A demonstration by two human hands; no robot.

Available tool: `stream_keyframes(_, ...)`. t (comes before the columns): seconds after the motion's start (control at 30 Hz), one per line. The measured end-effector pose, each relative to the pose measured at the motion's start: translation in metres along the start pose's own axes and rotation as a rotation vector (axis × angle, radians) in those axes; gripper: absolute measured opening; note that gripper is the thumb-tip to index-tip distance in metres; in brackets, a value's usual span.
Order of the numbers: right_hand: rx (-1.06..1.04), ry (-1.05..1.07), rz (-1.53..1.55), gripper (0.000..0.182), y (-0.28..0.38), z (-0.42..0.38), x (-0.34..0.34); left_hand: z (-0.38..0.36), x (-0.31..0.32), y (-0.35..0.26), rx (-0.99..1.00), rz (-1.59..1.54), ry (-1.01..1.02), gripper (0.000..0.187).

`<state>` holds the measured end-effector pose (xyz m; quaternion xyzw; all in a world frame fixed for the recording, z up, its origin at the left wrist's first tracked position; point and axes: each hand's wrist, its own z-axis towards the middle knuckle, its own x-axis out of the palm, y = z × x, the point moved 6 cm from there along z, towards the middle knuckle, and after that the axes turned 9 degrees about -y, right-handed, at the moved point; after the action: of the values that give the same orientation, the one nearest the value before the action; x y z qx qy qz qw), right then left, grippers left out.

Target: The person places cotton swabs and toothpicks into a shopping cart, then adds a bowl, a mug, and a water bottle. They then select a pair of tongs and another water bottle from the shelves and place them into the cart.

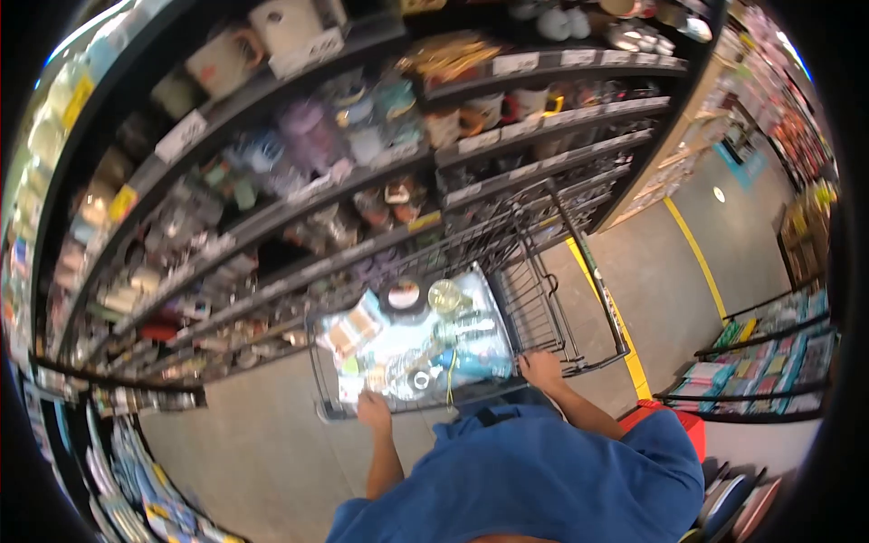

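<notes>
A black wire shopping cart (534,299) stands in front of me. My left hand (374,409) is closed on its near edge, towards the left corner. Further right, my right hand (541,369) grips the same side near the wire frame. Between and beyond my hands, goods lie in the cart on a bright, pale surface. Among them are a brown-and-white package (355,328), a dark round item with a white label (404,295), a clear round container (445,296) and clear plastic-looking items (412,366). Glare and blur hide their exact kinds.
Dark store shelves (330,195) with mugs, bottles and price tags run close along the cart's far side. Yellow floor lines (625,344) cross the aisle at right. A rack of packets (756,362) and a red object (688,430) stand to my right; more racked goods (149,480) are at left.
</notes>
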<state>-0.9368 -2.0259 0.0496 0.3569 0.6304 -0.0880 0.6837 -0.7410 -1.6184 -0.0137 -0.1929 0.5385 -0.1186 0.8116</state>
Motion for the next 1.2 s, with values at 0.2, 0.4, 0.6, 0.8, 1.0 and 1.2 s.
stream_keyframes(0.2,0.019,-0.073,-0.037,0.031,-0.005,-0.002,0.003,-0.001,0.001,-0.012,0.040,0.106,0.118,0.016)
stream_keyframes(0.4,0.020,-0.014,-0.008,0.030,0.002,-0.001,-0.004,0.001,0.010,-0.006,0.000,0.218,0.195,0.015)
stream_keyframes(0.6,-0.028,0.015,-0.005,0.029,-0.003,-0.001,0.002,-0.003,0.009,-0.010,-0.008,0.283,0.196,0.014)
stream_keyframes(0.8,0.067,0.096,-0.006,0.029,-0.008,0.000,0.000,-0.003,0.004,-0.018,-0.013,0.304,0.315,0.023)
stream_keyframes(1.0,0.053,0.108,0.040,0.028,-0.020,0.003,0.008,-0.004,0.013,-0.019,-0.036,0.307,0.289,0.021)
stream_keyframes(1.2,0.055,0.102,0.059,0.026,-0.029,0.006,0.020,-0.015,0.014,-0.009,-0.128,0.299,0.366,0.030)
